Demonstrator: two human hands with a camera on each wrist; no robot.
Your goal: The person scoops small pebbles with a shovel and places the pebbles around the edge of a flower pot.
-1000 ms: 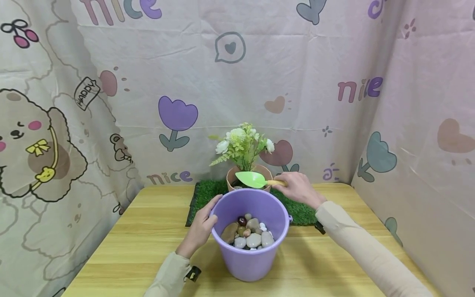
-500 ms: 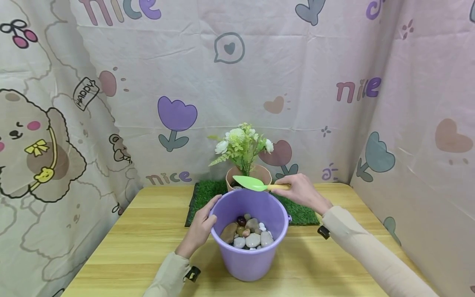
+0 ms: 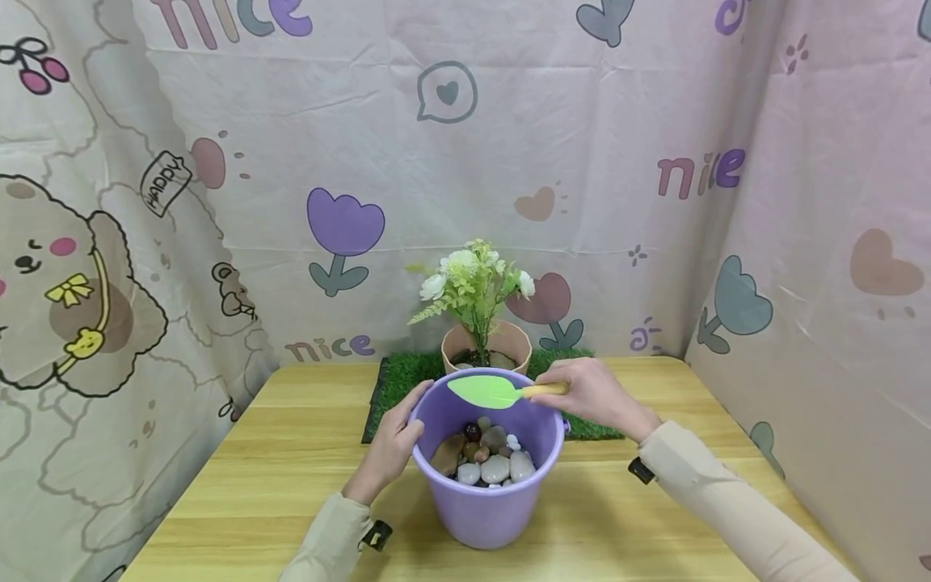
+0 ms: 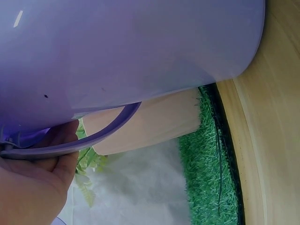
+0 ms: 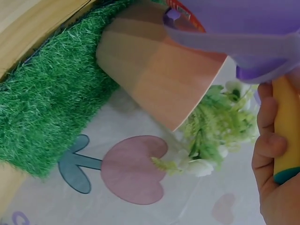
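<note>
A purple bucket (image 3: 489, 513) stands upright on the table with several pebbles (image 3: 495, 469) in it. My left hand (image 3: 389, 449) grips its rim on the left, thumb over the edge; in the left wrist view the hand (image 4: 42, 173) is at the bucket's handle (image 4: 105, 133). My right hand (image 3: 592, 394) holds a small garden trowel (image 3: 486, 391) by its yellow handle (image 5: 287, 124). The green blade lies across the far part of the bucket's opening, above the pebbles, and no stone shows on it.
Right behind the bucket is a pinkish flowerpot (image 3: 518, 343) with white flowers (image 3: 460, 265) and some stones in it. It stands on a green grass mat (image 3: 407, 376). Printed cloth (image 3: 465, 162) hangs behind the wooden table (image 3: 291, 453) and at both sides.
The trowel has come down and toward me, from in front of the flowerpot to over the bucket's opening. My left hand and the bucket have stayed in place.
</note>
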